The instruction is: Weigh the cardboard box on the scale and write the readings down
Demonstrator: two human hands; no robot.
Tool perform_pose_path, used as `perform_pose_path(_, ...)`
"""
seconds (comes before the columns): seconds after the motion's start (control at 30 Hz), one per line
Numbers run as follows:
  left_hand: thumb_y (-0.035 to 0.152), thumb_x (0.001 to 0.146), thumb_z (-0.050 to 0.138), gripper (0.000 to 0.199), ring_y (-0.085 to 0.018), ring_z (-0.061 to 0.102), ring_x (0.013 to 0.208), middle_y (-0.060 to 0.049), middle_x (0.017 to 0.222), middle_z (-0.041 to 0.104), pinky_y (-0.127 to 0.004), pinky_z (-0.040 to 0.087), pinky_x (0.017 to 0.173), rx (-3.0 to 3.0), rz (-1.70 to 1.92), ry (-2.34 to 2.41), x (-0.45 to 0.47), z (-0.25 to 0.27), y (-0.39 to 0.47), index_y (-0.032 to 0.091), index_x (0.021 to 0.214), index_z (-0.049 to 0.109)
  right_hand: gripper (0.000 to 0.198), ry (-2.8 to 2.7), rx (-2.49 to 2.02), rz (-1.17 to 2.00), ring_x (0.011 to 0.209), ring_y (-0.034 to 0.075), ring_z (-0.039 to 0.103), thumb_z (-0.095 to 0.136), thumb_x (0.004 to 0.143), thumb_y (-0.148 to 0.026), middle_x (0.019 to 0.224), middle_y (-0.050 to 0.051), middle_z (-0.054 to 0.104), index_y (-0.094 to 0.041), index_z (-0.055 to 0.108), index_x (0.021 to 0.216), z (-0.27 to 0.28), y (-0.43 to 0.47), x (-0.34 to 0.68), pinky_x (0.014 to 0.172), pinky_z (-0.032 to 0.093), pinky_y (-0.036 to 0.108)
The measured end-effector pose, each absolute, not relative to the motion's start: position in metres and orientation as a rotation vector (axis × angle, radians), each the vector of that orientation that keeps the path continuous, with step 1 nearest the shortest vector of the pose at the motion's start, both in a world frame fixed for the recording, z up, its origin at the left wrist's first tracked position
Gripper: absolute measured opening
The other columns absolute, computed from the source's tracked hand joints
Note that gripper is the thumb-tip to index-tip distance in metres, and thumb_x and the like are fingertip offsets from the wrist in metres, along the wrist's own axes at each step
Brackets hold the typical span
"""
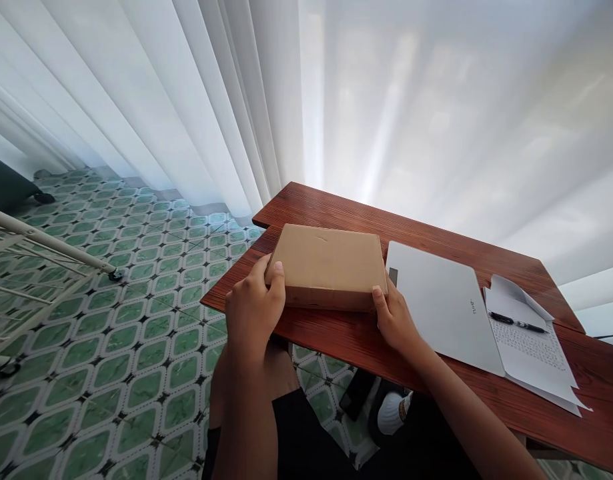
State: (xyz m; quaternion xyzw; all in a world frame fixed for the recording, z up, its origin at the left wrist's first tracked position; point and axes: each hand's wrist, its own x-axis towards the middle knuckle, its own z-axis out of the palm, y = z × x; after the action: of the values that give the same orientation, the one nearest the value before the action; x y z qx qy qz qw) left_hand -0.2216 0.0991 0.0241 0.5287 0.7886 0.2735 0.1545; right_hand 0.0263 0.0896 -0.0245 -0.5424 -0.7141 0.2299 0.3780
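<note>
From the head camera, a red-brown wooden tabletop (336, 337) juts toward a wall of white curtains (186, 100), with green patterned floor tiles (136, 320) to its left. A flat brown cardboard box (329, 265) lies at the tabletop's near left corner, close to the front edge. Just beside the box on its right sits a closed white laptop (443, 303), their sides almost touching. Further right, sheets of paper (529, 343) overlap the laptop's right edge, and a black pen (516, 323) rests on top of them. A pale metal rack (41, 250) stands on the floor well off to the left.

The left hand (253, 310) clasps the box's near left corner, thumb on the top face, fingers (246, 287) curled around the side. The right hand (396, 320) presses against the near right corner, thumb along the front face, its other fingers hidden between box and laptop. Both forearms reach up from the lap.
</note>
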Motion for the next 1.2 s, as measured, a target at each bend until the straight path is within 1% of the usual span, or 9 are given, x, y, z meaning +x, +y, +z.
perform_pose_path(0.23,0.048,0.100,0.027,0.056,-0.040,0.062,0.112,-0.011,0.126,0.066,-0.054,0.044,0.097,1.571,0.753,2.307,-0.219,0.021,0.100,0.025,0.142,0.055,0.061,-1.741,-1.393,0.701,0.146,0.032,0.038,0.027,0.102,-0.061,0.151,0.009,0.050,-0.030,0.037,0.153,-0.020,0.089,0.024,0.117,0.035,0.058)
perform_pose_path(0.43,0.044,0.099,0.028,0.054,-0.040,0.063,0.108,-0.014,0.118,0.068,-0.052,0.045,0.094,1.584,0.735,2.333,-0.214,0.025,0.100,0.022,0.140,0.056,0.062,-1.741,-1.407,0.683,0.146,0.031,0.038,0.025,0.102,-0.061,0.151,0.009,0.050,-0.029,0.037,0.153,-0.021,0.089,0.023,0.117,0.036,0.056)
perform_pose_path(0.6,0.042,0.099,0.027,0.054,-0.040,0.065,0.103,-0.016,0.107,0.070,-0.051,0.047,0.091,1.604,0.706,2.371,-0.211,0.028,0.099,0.019,0.138,0.057,0.064,-1.746,-1.445,0.680,0.142,0.032,0.044,0.022,0.101,-0.063,0.148,0.010,0.053,-0.028,0.037,0.153,-0.019,0.089,0.023,0.114,0.039,0.057)
perform_pose_path(0.77,0.042,0.099,0.026,0.057,-0.041,0.065,0.103,-0.018,0.109,0.070,-0.053,0.046,0.092,1.605,0.754,2.368,-0.211,0.032,0.096,0.017,0.138,0.058,0.066,-1.767,-1.432,0.676,0.142,0.031,0.043,0.023,0.101,-0.065,0.146,0.010,0.055,-0.028,0.034,0.154,-0.015,0.089,0.022,0.115,0.038,0.057)
perform_pose_path(0.87,0.043,0.098,0.025,0.057,-0.042,0.065,0.103,-0.018,0.108,0.070,-0.054,0.046,0.091,1.603,0.787,2.385,-0.211,0.034,0.093,0.018,0.136,0.060,0.069,-1.792,-1.419,0.686,0.134,0.034,0.052,0.032,0.099,-0.067,0.143,0.012,0.057,-0.027,0.032,0.155,-0.010,0.089,0.021,0.109,0.044,0.057)
perform_pose_path(0.93,0.043,0.098,0.025,0.057,-0.042,0.065,0.102,-0.018,0.105,0.070,-0.054,0.046,0.090,1.623,0.805,2.397,-0.210,0.036,0.091,0.018,0.134,0.061,0.073,-1.795,-1.423,0.699,0.121,0.035,0.061,0.042,0.096,-0.067,0.138,0.013,0.061,-0.026,0.032,0.155,-0.005,0.087,0.021,0.102,0.050,0.055)
perform_pose_path(1.0,0.044,0.097,0.025,0.059,-0.042,0.065,0.101,-0.018,0.104,0.071,-0.053,0.046,0.090,1.647,0.827,2.404,-0.208,0.037,0.088,0.017,0.135,0.061,0.078,-1.784,-1.429,0.726,0.112,0.034,0.066,0.053,0.092,-0.065,0.133,0.013,0.064,-0.026,0.031,0.155,0.000,0.085,0.023,0.097,0.053,0.053)
perform_pose_path(1.07,0.045,0.097,0.024,0.061,-0.042,0.065,0.101,-0.018,0.105,0.071,-0.053,0.047,0.090,1.666,0.851,2.411,-0.205,0.040,0.086,0.016,0.137,0.060,0.083,-1.773,-1.425,0.741,0.113,0.034,0.065,0.063,0.088,-0.060,0.132,0.012,0.065,-0.026,0.030,0.156,0.004,0.083,0.025,0.098,0.053,0.052)
perform_pose_path(1.2,0.046,0.098,0.022,0.063,-0.042,0.066,0.096,-0.018,0.098,0.071,-0.053,0.048,0.086,1.724,0.837,2.431,-0.196,0.050,0.080,0.016,0.138,0.060,0.086,-1.762,-1.393,0.702,0.125,0.033,0.058,0.070,0.084,-0.054,0.145,0.011,0.055,-0.029,0.028,0.156,0.012,0.076,0.035,0.101,0.051,0.051)
